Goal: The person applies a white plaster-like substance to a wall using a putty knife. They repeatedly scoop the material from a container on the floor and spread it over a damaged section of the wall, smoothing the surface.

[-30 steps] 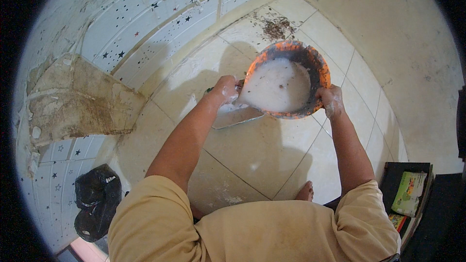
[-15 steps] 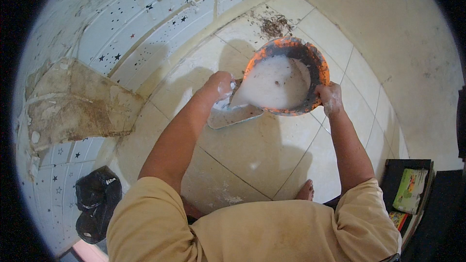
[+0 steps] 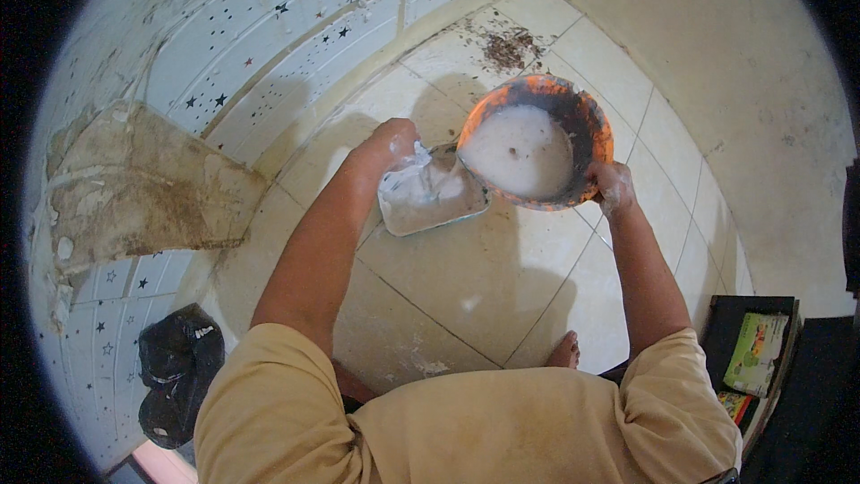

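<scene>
My right hand (image 3: 613, 186) is closed on the right rim of an orange bucket (image 3: 604, 139) whose inside is caked dark. The bucket leans left and holds a whitish, watery mix (image 3: 522, 151) with small dark specks. Just left of its lip, a shallow rectangular tray (image 3: 436, 229) contains a thin layer of the same pale stuff. At the tray's upper left corner my left hand (image 3: 394, 145) is closed on its edge, white smears over the fingers. Part of the tray's far right side is hidden behind the bucket.
Dark crumbs (image 3: 511, 49) lie scattered on the tiled floor (image 3: 448, 305) beyond the bucket. A star-patterned panelled wall (image 3: 269, 63) with a stained, peeling sheet (image 3: 143, 188) stands left. A black plastic bag (image 3: 182, 375) is at lower left, a dark box with a green packet (image 3: 755, 352) at lower right.
The bucket has tipped back and shifted slightly right, and the pale mix no longer reaches over its lip toward the tray. My left hand and the tray have moved slightly left, uncovering more of the tray.
</scene>
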Motion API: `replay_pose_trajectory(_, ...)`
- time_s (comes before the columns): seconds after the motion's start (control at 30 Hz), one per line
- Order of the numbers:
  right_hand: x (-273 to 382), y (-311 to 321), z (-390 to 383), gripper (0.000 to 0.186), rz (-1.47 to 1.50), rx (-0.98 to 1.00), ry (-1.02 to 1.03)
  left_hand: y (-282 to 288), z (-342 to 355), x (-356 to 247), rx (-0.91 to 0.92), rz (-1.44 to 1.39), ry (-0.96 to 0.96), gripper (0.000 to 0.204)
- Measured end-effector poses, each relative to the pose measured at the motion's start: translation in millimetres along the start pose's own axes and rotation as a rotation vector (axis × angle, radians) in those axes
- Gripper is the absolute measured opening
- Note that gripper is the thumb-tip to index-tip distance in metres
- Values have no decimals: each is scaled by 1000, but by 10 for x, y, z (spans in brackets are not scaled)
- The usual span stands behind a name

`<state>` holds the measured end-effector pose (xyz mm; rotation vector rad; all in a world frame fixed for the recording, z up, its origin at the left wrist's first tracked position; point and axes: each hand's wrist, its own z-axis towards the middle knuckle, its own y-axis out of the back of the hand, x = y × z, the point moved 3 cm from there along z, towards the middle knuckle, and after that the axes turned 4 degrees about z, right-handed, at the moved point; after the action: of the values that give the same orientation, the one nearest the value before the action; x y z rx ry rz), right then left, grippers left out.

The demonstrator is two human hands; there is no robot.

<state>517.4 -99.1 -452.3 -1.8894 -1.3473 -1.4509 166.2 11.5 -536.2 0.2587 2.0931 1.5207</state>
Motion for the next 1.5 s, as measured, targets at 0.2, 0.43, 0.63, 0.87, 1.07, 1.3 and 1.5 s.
replay_pose_trajectory(0.2,-487,276,317,16,182,55,-165,153,-12,-120,-14,12,-10,25)
replay_pose_trajectory(0.43,-952,728,503,14,225,39,-243,125,8,-244,64,21,-29,22)
replay_pose_trajectory(0.63,-1411,1071,564,14,274,-40,-326,101,-52,-484,71,28,-156,28)
replay_pose_trajectory(0.87,-571,953,450,55,-1105,-396,341,258,-42,-666,69,72,-216,26)
replay_pose_trajectory(1.07,300,-895,-543,57,-783,464,572,279,-97,-824,38,117,-216,61)
replay_pose_trajectory(1.3,-191,-1730,-605,27,-836,577,716,478,-354,-983,-33,-24,-130,100)
replay_pose_trajectory(1.5,-368,-1717,-656,22,-800,422,749,441,-370,-812,-209,-154,-96,87)
